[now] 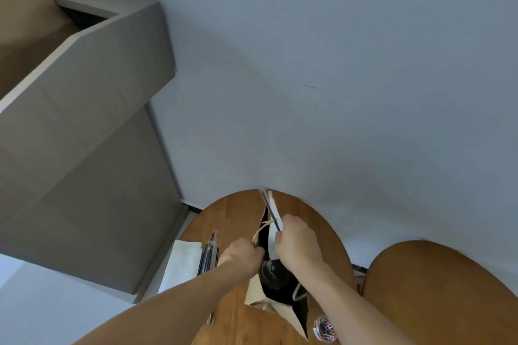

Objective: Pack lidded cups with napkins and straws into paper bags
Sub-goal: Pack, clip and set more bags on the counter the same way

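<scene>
A: Start at the left. What lies there?

B: A stack of white napkins (182, 263) at the left edge of the round wooden table (238, 325), and just beside them a bundle of dark straws (208, 256), long axes running away from the person.

A: And the left hand?

B: The left hand (241, 256) is closed on the near-left lip of the paper bag (276, 304), by the cord handle, pulling the mouth open. The fingers are curled together on the paper edge.

A: Inside the bag?

B: A lidded cup (273, 272) stands in the bottom; its dark lid shows through the open mouth, directly below and between the two hands.

A: The right hand?

B: The right hand (297, 244) is pinched on a folded white napkin with a wrapped straw (270, 206). That pair points up and away from the person, its lower end already at the bag's mouth, just above the cup.

A: So what does the next move turn on?

B: In my judgement, the long axis: the straw and napkin must slide downward along the bag's wall beside the cup, not onto its lid. The right hand carries them; the left only keeps the opening wide.

A: Anything further right?

B: A small clear container of coloured paper clips (325, 328) near the table's edge, and a second wooden surface (437, 288) apart from it.
</scene>
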Motion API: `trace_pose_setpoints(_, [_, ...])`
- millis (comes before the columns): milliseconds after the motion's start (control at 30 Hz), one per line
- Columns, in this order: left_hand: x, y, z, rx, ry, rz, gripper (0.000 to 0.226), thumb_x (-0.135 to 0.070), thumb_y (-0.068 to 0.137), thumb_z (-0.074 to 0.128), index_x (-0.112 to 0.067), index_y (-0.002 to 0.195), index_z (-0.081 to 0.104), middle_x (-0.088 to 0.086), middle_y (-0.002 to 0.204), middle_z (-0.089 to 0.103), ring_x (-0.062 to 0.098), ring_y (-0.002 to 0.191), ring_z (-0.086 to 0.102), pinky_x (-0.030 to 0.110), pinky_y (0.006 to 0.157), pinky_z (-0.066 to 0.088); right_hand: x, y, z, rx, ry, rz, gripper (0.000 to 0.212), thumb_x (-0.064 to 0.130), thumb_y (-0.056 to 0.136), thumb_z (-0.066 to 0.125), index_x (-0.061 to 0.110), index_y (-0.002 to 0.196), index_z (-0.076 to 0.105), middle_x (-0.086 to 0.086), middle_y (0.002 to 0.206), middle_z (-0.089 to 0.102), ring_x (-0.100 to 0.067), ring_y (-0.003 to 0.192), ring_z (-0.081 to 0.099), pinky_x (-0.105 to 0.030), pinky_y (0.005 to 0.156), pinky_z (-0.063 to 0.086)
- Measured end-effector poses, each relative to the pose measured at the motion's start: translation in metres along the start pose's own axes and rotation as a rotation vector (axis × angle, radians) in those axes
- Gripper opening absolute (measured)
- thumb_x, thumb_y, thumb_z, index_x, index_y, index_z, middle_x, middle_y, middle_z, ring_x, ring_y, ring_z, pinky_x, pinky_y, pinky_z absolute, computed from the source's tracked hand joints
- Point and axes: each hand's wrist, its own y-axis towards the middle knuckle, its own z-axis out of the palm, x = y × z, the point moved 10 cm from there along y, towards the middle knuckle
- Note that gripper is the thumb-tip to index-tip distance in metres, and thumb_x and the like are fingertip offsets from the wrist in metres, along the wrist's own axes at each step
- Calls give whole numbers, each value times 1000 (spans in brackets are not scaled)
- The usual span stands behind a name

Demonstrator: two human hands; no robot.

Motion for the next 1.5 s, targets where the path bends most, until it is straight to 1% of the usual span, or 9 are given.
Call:
trace_pose_setpoints(200, [-4,-3,18,99,-23,42,33,-35,97,47,-9,95,68,11,92,72,27,87,72,41,82,59,-3,0,18,23,233,199,1,17,97,54,18,98,54,8,86,53,-11,72,52,-16,49,32])
trace_pose_setpoints(433, [27,8,-17,0,-77,-8,33,-41,97,48,-17,83,64,3,77,67,20,74,72,34,72,60,-50,-27,94,273,200,281,11,18,98,52,26,100,60,8,94,63,-13,88,60,-27,85,52])
trace_pose_setpoints(533, [34,10,-17,-6,-98,-19,31,-42,97,48,-20,80,62,2,75,66,18,70,71,29,66,59,-56,-23,122,390,195,277,19,20,98,50,33,108,60,10,96,65,-10,87,60,-24,78,50])
trace_pose_setpoints(633, [34,8,-9,28,-71,-13,34,-44,97,46,-20,78,62,1,74,66,17,66,68,28,62,57,-62,-6,138,434,223,337,17,19,96,51,29,92,64,8,85,67,-10,78,61,-22,65,46])
trace_pose_setpoints(833, [35,8,-10,22,-78,-1,36,-40,99,45,-14,86,65,3,74,62,17,63,61,30,63,54,-92,15,148,407,27,413,15,22,97,51,25,84,58,5,79,61,-11,71,57,-23,53,39])
trace_pose_setpoints(1000, [35,7,-9,29,-73,3,31,-39,98,48,-16,85,63,2,73,61,15,64,61,28,64,55,-74,18,140,343,-146,253,17,26,93,60,25,81,48,11,71,48,-11,68,49,-27,66,44])
trace_pose_setpoints(1233, [21,7,-13,23,-40,66,22,-39,97,49,-24,83,57,-2,72,61,11,60,59,23,56,51,-27,7,92,350,-241,40,11,31,90,61,26,86,52,10,70,50,-12,67,55,-24,56,42])
trace_pose_setpoints(1400, [9,4,-6,49,-6,159,15,-38,98,47,-25,100,55,-1,82,63,16,74,64,30,71,56,4,5,8,88,-294,-171,36,51,88,55,28,115,60,8,98,62,-17,87,58,-27,59,38])
trace_pose_setpoints(1500, [1,-4,8,146,-80,186,17,-35,98,48,-24,108,56,4,88,64,17,77,62,31,72,53,-32,4,-19,45,-68,9,45,52,94,51,24,129,55,5,121,60,-18,105,59,-28,71,42])
